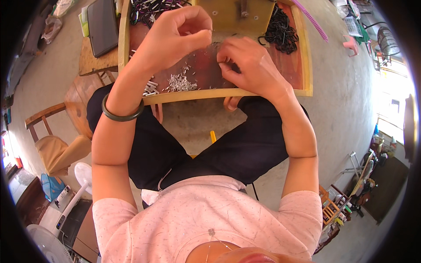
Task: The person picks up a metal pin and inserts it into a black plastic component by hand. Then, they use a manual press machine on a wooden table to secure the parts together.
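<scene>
Above the wooden-rimmed work table, my left hand is raised with its thumb and fingertips curled together. Whatever sits in that pinch, if anything, is too small to make out. Lower and to the right, my right hand is also closed, fingers bent toward the thumb, and its grip is hidden. Below my left hand lies a heap of short silver metal pieces. Longer silver pieces lie beside it. A pile of black cord-like pieces rests beyond my right hand, to the right.
A yellowish machine block stands at the table's far side. Mixed dark and purple strands lie at its far left. A purple coiled cord hangs at the right. Left of the table are a dark flat device and a wooden chair.
</scene>
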Demonstrator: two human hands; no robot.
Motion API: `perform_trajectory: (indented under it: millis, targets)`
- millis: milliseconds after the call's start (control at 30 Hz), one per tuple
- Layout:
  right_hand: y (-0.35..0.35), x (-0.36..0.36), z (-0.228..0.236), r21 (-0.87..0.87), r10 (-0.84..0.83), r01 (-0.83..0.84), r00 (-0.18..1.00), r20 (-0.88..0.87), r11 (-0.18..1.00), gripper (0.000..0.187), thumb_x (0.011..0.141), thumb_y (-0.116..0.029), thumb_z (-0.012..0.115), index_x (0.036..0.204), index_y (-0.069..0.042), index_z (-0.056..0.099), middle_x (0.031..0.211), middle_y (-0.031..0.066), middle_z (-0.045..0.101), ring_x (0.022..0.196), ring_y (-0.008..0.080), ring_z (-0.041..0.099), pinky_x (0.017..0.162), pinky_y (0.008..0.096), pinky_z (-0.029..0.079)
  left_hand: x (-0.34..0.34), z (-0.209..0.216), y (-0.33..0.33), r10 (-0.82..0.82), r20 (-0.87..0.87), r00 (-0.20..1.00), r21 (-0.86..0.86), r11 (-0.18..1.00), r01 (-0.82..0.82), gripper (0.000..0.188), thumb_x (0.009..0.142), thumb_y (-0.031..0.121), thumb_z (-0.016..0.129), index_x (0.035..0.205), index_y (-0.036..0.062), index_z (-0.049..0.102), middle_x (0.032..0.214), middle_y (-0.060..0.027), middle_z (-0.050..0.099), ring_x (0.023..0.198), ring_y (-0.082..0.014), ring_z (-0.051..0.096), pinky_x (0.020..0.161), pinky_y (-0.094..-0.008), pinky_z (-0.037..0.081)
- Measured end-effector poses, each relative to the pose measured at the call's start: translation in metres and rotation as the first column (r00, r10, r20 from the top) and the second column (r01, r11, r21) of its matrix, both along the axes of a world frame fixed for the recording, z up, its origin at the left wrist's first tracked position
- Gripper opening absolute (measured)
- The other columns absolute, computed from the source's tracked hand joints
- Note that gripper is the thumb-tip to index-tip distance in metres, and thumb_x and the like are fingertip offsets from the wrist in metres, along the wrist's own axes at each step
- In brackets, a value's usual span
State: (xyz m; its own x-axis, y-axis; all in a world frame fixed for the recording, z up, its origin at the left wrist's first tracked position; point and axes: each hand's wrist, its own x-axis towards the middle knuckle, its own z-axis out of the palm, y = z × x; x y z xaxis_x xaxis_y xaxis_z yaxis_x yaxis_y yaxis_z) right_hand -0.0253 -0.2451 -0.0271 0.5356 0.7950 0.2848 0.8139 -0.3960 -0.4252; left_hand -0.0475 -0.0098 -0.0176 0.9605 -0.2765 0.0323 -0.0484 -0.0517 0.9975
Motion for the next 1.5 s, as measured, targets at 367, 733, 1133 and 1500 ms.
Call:
perform_trajectory:
  millis: [367,733,1133,1500]
  targets:
    - [0.014,0.011,0.031,0.196,-0.112,0.030,0.900,0.421,0.980,0.020,0.071,-0.006,0.073,0.087,-0.006,0.063,0.089,0.0060,0.062,0.086,0.0259,0.063,0.083,0.0386,0.050,-0.008,-0.003,-0.017,0.017,0.049,0.999,0.064,0.998,-0.021,0.012,0.085,0.003,0.066,0.093,-0.0027,0.059,0.075,-0.0030,0.062,0.060,-0.0072,0.059,0.055,-0.0240,0.048]
    - [0.014,0.012,0.030,0.137,-0.101,0.038,0.862,0.497,0.990,0.022,0.070,-0.008,0.074,0.089,-0.006,0.063,0.097,0.0075,0.064,0.092,0.0261,0.064,0.088,0.0385,0.050,-0.009,-0.001,-0.018,0.049,0.022,0.999,0.042,0.998,-0.050,0.013,0.085,0.004,0.067,0.093,-0.0027,0.059,0.075,-0.0034,0.063,0.059,-0.0079,0.060,0.053,-0.0242,0.048]
    - [0.021,0.008,0.028,0.115,-0.103,0.052,0.861,0.499,0.992,0.021,0.072,-0.004,0.074,0.090,-0.005,0.064,0.094,0.0077,0.064,0.089,0.0290,0.064,0.084,0.0403,0.052,-0.008,-0.004,-0.019,0.059,0.046,0.997,0.087,0.994,-0.063,0.013,0.084,0.006,0.067,0.093,-0.0020,0.061,0.075,-0.0053,0.066,0.055,-0.0099,0.062,0.052,-0.0263,0.048]
    - [0.017,0.013,0.039,0.311,-0.248,0.301,0.948,-0.197,0.902,0.015,0.089,-0.007,0.071,0.103,-0.002,0.069,0.097,0.0061,0.068,0.089,0.0227,0.066,0.083,0.0329,0.052,-0.003,0.003,-0.025,0.280,0.466,0.839,0.214,0.885,-0.414,0.015,0.083,0.009,0.069,0.095,0.0034,0.063,0.086,-0.0056,0.066,0.075,-0.0200,0.063,0.065,-0.0306,0.049]
